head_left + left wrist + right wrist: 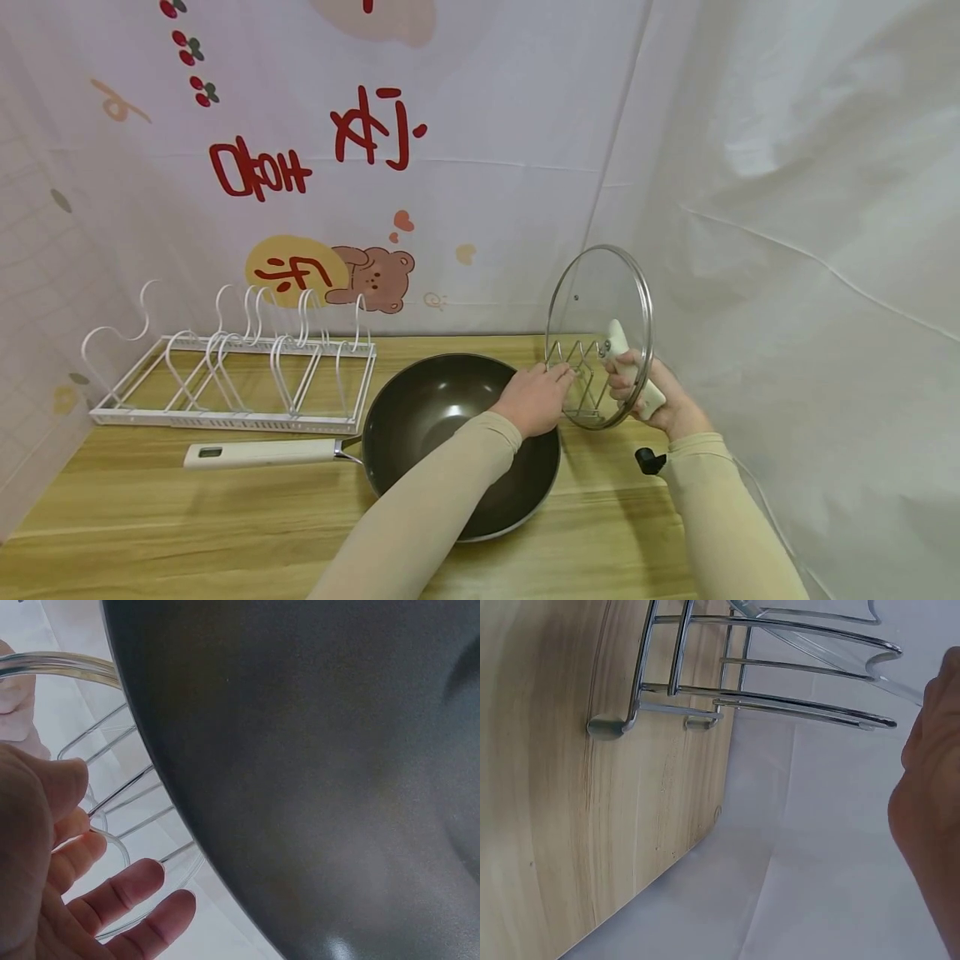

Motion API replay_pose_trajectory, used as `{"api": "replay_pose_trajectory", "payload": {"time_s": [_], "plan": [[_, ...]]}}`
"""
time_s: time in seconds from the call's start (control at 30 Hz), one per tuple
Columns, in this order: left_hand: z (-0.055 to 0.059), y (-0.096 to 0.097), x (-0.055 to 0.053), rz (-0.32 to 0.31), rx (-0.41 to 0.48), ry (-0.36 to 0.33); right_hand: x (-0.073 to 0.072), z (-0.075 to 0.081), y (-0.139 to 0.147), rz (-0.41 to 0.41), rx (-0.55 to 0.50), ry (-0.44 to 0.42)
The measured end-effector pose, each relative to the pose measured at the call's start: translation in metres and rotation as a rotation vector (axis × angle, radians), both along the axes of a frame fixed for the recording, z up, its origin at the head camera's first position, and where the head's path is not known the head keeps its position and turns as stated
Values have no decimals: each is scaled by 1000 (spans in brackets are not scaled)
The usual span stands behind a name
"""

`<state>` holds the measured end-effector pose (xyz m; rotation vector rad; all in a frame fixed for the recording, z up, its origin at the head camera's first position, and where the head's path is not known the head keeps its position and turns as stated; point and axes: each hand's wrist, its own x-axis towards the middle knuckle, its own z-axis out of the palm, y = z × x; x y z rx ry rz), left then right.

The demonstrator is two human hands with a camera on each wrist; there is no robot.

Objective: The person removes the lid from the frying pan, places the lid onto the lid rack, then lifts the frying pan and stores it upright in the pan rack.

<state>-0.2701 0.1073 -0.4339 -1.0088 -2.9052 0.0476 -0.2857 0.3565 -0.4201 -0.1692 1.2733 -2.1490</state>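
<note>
A round glass lid (592, 292) with a metal rim stands upright at the right. My right hand (651, 387) grips its white handle (617, 337). Through the glass shows a small chrome wire rack (780, 697) on the table, and in the right wrist view the lid's lower edge overlaps the rack's wires. My left hand (536, 398) reaches across the wok (427, 408) to the rack's left side. In the left wrist view its thumb and a finger pinch a rack wire (120, 791), with other fingers spread below. The wok is dark inside, and my left arm covers part of it.
The wok's cream handle (262, 452) points left. Behind it stands a white rack (232, 421) with several curved dividers. A small black object (649, 461) shows beside my right sleeve. Printed cloth (495, 183) hangs behind the wooden table (225, 533), and a pale sheet (825, 292) hangs at the right.
</note>
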Motion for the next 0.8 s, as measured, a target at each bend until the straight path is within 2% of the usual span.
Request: {"api": "replay_pose_trajectory", "payload": {"time_s": [0.13,0.33,0.53,0.8], "plan": [[-1,0,0,2,4,3,0,-2,3,-67,118,37],[-1,0,0,-4,4,13,3,-1,5,-81,163,68],[-1,0,0,-1,-14,25,8,2,4,-59,171,97],[-3,2,1,6,-17,20,4,-7,10,-38,126,117]]}}
